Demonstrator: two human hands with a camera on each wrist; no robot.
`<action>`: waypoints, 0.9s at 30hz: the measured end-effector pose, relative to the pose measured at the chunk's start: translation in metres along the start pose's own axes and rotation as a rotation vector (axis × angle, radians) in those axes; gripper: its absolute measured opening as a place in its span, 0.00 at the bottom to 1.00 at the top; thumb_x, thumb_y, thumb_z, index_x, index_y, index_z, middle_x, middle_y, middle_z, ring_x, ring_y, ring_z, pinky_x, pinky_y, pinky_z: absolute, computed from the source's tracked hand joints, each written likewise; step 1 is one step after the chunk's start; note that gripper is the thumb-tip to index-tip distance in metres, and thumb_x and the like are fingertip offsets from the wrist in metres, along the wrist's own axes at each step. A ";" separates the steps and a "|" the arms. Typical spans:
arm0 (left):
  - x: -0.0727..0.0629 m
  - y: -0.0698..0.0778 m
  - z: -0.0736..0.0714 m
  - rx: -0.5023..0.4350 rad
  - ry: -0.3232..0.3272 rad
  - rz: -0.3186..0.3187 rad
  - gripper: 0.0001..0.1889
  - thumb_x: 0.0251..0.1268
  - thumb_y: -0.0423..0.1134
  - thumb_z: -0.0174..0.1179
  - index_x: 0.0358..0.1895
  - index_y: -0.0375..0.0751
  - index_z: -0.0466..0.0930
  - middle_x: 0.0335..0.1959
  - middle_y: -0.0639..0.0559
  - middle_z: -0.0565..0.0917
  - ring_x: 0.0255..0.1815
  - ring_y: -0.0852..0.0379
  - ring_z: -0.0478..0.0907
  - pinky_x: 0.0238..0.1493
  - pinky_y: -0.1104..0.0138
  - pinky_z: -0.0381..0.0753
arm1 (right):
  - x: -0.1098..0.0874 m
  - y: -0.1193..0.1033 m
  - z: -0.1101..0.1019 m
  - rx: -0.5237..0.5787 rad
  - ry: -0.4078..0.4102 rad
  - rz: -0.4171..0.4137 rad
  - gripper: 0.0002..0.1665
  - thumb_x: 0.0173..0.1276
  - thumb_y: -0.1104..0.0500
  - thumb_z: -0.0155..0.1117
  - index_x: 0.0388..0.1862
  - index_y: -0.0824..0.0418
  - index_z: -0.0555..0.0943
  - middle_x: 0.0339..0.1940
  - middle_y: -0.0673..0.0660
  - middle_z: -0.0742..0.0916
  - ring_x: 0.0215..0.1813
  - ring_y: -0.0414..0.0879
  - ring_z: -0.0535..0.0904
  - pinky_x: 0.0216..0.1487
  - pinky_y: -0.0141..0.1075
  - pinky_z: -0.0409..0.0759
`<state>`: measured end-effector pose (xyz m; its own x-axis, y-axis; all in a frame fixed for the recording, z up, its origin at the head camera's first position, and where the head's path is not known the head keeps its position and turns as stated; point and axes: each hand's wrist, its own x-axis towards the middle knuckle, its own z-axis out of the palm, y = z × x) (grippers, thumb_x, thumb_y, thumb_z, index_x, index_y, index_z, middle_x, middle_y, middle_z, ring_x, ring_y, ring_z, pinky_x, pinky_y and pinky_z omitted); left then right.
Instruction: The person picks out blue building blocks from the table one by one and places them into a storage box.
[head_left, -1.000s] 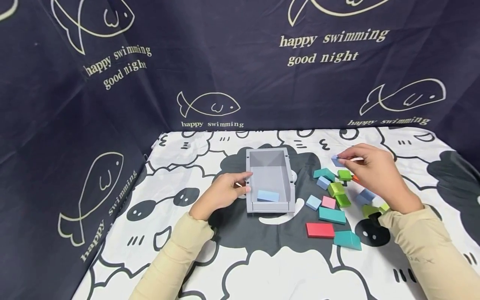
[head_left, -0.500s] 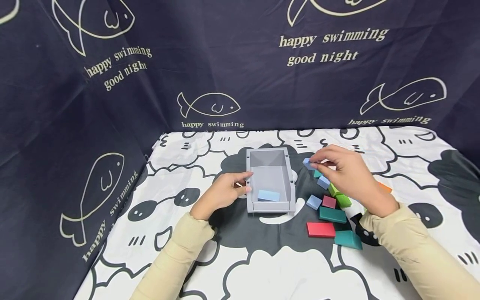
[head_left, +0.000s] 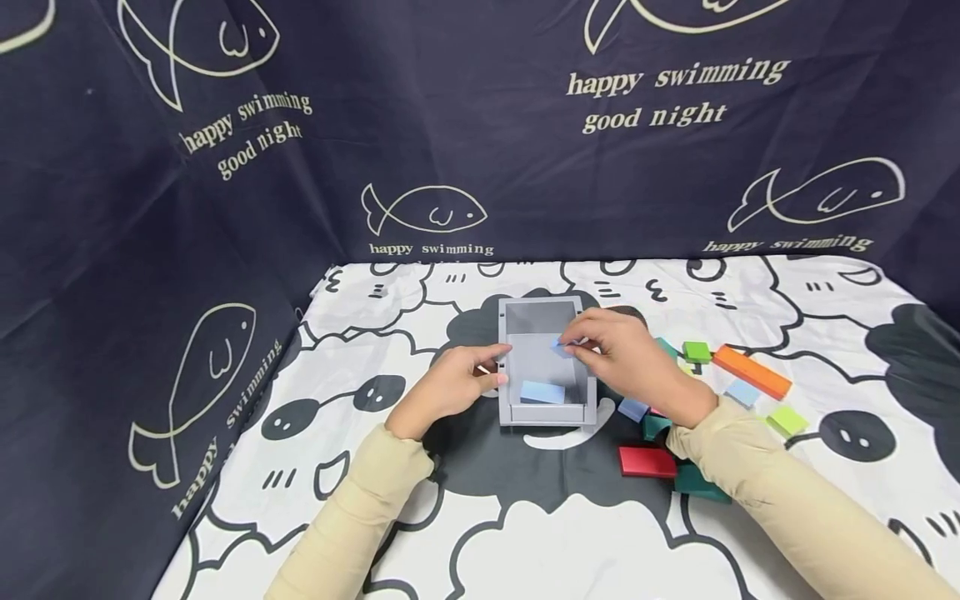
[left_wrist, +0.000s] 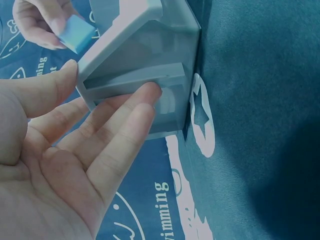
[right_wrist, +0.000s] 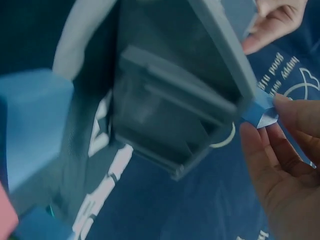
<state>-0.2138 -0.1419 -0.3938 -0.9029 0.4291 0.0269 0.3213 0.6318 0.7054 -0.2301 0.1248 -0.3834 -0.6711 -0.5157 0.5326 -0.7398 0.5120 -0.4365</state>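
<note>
A grey plastic bin (head_left: 551, 414) stands on the table with a light blue block (head_left: 542, 392) lying inside near its front wall. My left hand (head_left: 450, 385) holds the bin's left side; in the left wrist view the thumb is at the rim and the fingertips lie along the outer wall. My right hand (head_left: 633, 358) pinches a small blue block (left_wrist: 78, 34) between thumb and fingertips, over the bin's right part. In the right wrist view this block appears close beside the rim.
Several loose blocks lie right of the bin, partly hidden by the right arm. Among them are an orange block (head_left: 752, 372), a red block (head_left: 647, 461), a green block (head_left: 696, 352) and a lime block (head_left: 787, 420). A dark curtain (head_left: 540, 167) hangs behind the table.
My right hand has moved left with the blue block, from above the loose blocks to over the bin. The left hand has stayed at the bin's side.
</note>
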 end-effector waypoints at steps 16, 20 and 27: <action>0.001 -0.001 0.000 -0.011 0.004 -0.020 0.24 0.69 0.36 0.64 0.67 0.46 0.77 0.38 0.50 0.86 0.32 0.58 0.81 0.29 0.70 0.74 | 0.012 -0.001 0.028 -0.041 -0.144 0.030 0.07 0.65 0.67 0.69 0.41 0.59 0.88 0.42 0.50 0.85 0.41 0.42 0.82 0.40 0.38 0.81; 0.000 0.000 0.000 -0.016 0.007 -0.022 0.23 0.68 0.36 0.64 0.67 0.45 0.77 0.38 0.49 0.86 0.32 0.57 0.81 0.29 0.70 0.74 | 0.016 -0.002 0.035 -0.089 -0.199 0.025 0.06 0.66 0.67 0.68 0.40 0.60 0.88 0.41 0.51 0.85 0.39 0.43 0.81 0.41 0.38 0.81; 0.001 -0.002 0.001 -0.015 0.006 -0.014 0.24 0.69 0.36 0.64 0.67 0.45 0.77 0.38 0.50 0.86 0.31 0.57 0.80 0.29 0.71 0.73 | 0.021 -0.003 0.043 -0.184 -0.289 0.030 0.07 0.64 0.68 0.69 0.40 0.61 0.88 0.39 0.52 0.84 0.39 0.43 0.81 0.42 0.37 0.82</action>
<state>-0.2146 -0.1423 -0.3952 -0.9089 0.4165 0.0207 0.3042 0.6282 0.7161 -0.2439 0.0826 -0.4016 -0.6977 -0.6584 0.2824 -0.7161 0.6316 -0.2970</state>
